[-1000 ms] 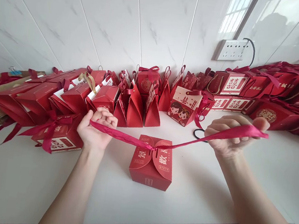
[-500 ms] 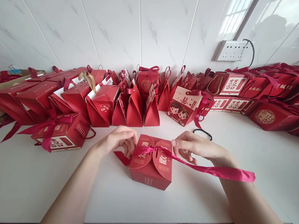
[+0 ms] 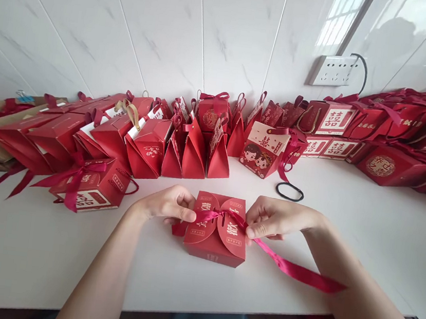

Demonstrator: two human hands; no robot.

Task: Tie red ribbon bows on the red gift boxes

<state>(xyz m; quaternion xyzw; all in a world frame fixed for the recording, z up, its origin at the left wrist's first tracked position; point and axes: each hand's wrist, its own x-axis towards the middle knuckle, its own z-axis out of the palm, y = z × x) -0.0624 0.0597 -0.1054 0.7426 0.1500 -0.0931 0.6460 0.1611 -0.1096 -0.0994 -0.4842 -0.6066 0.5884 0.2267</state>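
Observation:
A red gift box (image 3: 214,250) with rounded, interlocking top flaps stands on the white table in front of me. A crimson ribbon (image 3: 300,274) crosses its top and is knotted at the middle. My left hand (image 3: 172,205) pinches the ribbon at the box's left edge, and a short piece of it hangs below the fingers. At the right edge, my right hand (image 3: 268,219) is closed on the other side of the ribbon. From there a long loose tail runs right, ending by my right forearm.
Rows of red gift boxes (image 3: 148,149) line the tiled wall, with more stacked at right (image 3: 381,167). A ribboned box (image 3: 91,186) sits at left. A black hair tie (image 3: 290,191) lies behind my right hand. The white table's (image 3: 165,298) front edge is near me.
Both hands have closed on the ribbon at the two sides of the box; before, their fingers were looser. The ribbon's right tail has swung down toward me.

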